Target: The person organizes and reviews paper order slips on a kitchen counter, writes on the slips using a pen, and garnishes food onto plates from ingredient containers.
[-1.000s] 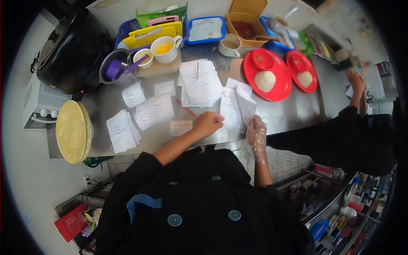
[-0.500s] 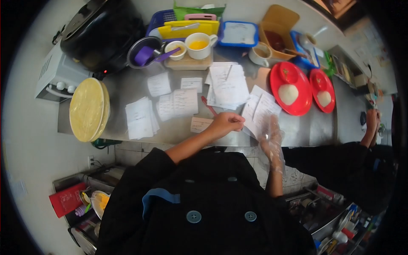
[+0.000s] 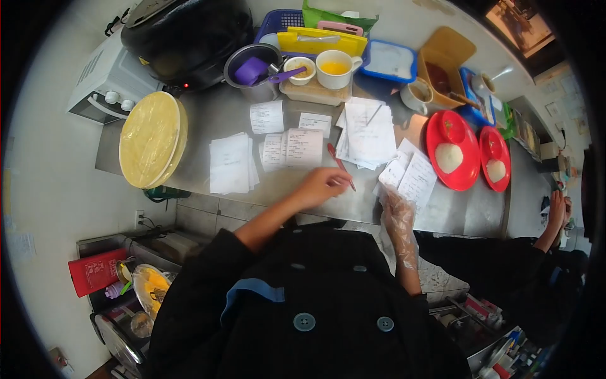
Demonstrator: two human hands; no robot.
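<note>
My right hand [image 3: 399, 211], in a clear plastic glove, grips the lower edge of several paper slips [image 3: 418, 180] fanned over the steel counter. Its fingertips are partly hidden by the glove and paper. My bare left hand [image 3: 323, 188] hovers at the counter's front with loosely bent fingers and nothing visible in them. Close to its fingertips lies a red pen [image 3: 339, 163]. Beyond sits a thick stack of handwritten papers [image 3: 368, 134]. Printed receipts [image 3: 304, 149], smaller slips [image 3: 267, 117] and another paper pile [image 3: 230, 165] lie to the left.
Two red plates [image 3: 449, 165] with white mounds stand to the right. A wrapped yellow round [image 3: 150, 140] overhangs the front-left edge. Along the back are a pot [image 3: 257, 88], a cup of yellow liquid [image 3: 334, 79] and a blue-rimmed tub [image 3: 390, 61]. A co-worker's hands [image 3: 555, 215] show far right.
My left hand has drawn back from the papers in my right hand, its fingers loosening. The small slip beside my left forearm no longer shows. The view has shifted, moving the counter rightward in frame.
</note>
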